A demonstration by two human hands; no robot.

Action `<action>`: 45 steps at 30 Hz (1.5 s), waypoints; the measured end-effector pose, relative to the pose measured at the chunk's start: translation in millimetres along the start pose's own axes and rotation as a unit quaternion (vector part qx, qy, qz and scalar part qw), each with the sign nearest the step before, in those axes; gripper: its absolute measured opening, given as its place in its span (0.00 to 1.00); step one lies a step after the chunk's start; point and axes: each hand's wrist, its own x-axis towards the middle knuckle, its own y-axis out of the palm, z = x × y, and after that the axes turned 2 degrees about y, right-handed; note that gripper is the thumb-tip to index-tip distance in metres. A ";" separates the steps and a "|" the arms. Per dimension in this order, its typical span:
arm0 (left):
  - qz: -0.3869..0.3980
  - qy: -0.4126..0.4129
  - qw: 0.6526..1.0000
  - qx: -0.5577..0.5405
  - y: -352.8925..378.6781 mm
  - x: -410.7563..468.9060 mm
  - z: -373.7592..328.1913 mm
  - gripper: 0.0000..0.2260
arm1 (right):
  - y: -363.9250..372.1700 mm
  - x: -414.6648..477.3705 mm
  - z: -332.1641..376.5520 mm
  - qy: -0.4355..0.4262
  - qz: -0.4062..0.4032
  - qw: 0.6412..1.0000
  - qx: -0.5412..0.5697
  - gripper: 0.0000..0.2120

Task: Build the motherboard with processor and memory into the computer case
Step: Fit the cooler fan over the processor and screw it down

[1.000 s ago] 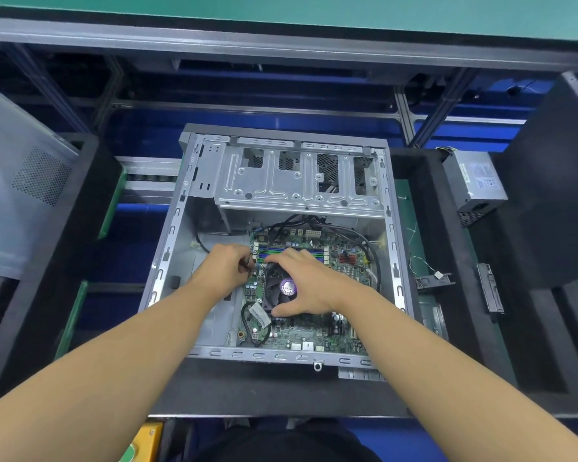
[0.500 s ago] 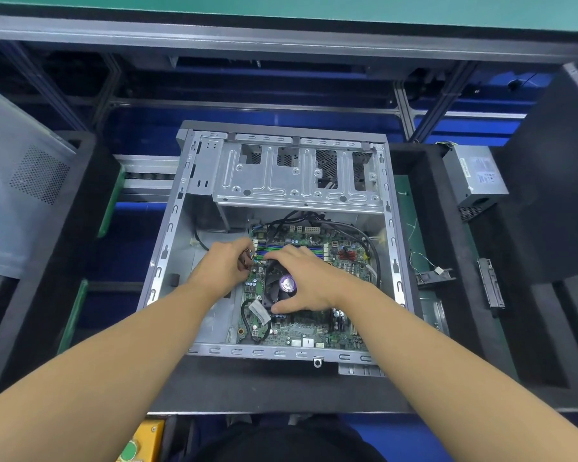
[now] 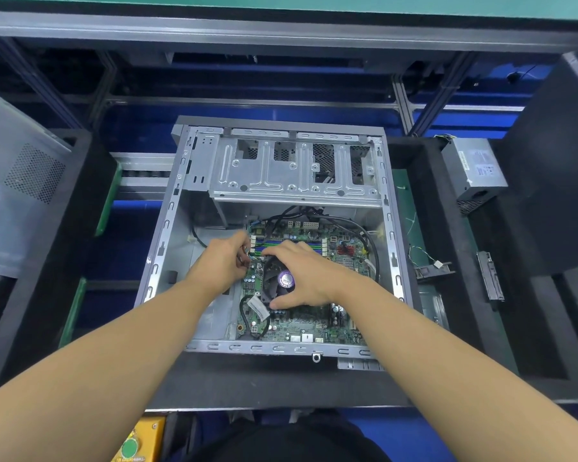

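1. Black padded surface (image 3: 264, 381) on a blue-framed line carries the open computer case (image 3: 167, 235), which lies on its side at the surface's middle.
2. Within the case the green motherboard (image 3: 301, 328) lies flat on the case floor, close to the right wall and the near rail. Its memory slots (image 3: 314, 245) run across the board's far part, and the cooler fan (image 3: 286, 279), with a purple label, sits left of the board's middle.
3. The right grip (image 3: 309, 278) spans the cooler fan and grasps it, thumb at the fan's near edge and fingers curled over its far edge.
4. The left grip (image 3: 221, 265) is just beside it at the board's left edge, fingertips pinched on a thin wire (image 3: 247, 258).
5. A black cable (image 3: 371, 241) loops round the board's far right corner. A silver drive cage (image 3: 294, 175) fills the case's far end.
6. A grey power supply (image 3: 477, 168) stands near the surface's far right corner. A perforated side panel (image 3: 20, 181) leans at the left edge. A yellow box (image 3: 131, 446) with a green button shows below the near edge.
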 end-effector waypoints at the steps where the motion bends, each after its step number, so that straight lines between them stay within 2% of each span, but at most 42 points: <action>1: 0.000 0.001 1.000 0.009 -0.1 0.3 0.0 0.17 | 0.0 0.1 0.0 0.000 0.000 1.000 0.000 0.48; 10: 0.036 0.020 0.982 0.183 -0.2 8.0 -15.4 0.14 | -1.3 -0.3 1.0 -0.003 0.002 1.000 -0.006 0.48; 19: 0.071 0.019 0.962 0.264 -0.4 13.3 -31.8 0.18 | -1.0 -1.6 2.0 0.001 0.003 1.000 -0.007 0.49; 23: 0.069 0.034 0.971 0.225 -4.9 10.0 -22.9 0.17 | -0.3 -1.4 1.9 -0.002 -0.005 1.000 -0.003 0.48; 26: 0.062 0.029 0.992 0.109 -10.3 6.2 -11.9 0.14 | 0.7 -0.9 0.7 0.001 -0.002 1.000 0.002 0.48; 28: 0.032 0.018 0.998 0.057 -13.8 4.2 -7.3 0.12 | 0.9 -0.6 0.7 0.001 0.003 1.000 0.005 0.49; 38: 0.013 0.029 0.998 0.045 -15.8 2.8 -9.0 0.09 | 1.9 0.7 -0.6 0.000 0.003 1.000 0.001 0.49; 45: 0.031 0.049 0.993 0.101 -12.1 7.7 -8.9 0.08 | 3.6 3.9 -1.9 -0.001 -0.001 1.000 -0.004 0.49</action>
